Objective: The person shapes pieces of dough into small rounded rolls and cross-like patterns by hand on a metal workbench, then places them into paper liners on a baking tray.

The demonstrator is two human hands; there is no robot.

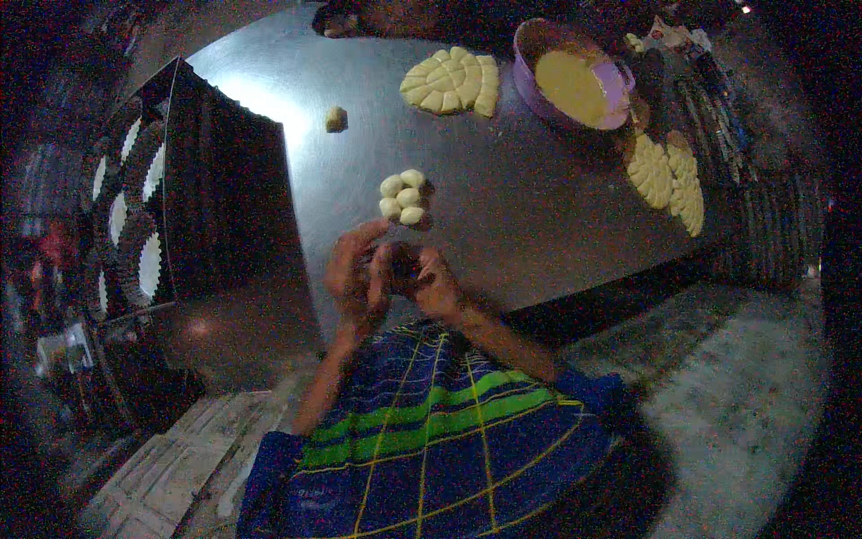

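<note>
My left hand (pixel 364 265) is at the near part of the metal table (pixel 539 234), just below a cluster of several pale dough balls (pixel 404 196), its fingers curled. My right hand (pixel 429 274) meets it, fingers bent inward; whatever lies between the two is dark and too unclear to name. A single small dough lump (pixel 335 119) rests farther up the table. Beyond it are a flat mass of cut dough pieces (pixel 449 83) and, at right, two more such masses (pixel 651 175).
A purple tub (pixel 613 99) of yellowish batter stands at the back right. A tall dark box (pixel 215 198) with round, white, serrated shapes on its side borders the table's left. A dark bundle (pixel 346 20) lies at the back edge. Boards (pixel 162 476) are at lower left.
</note>
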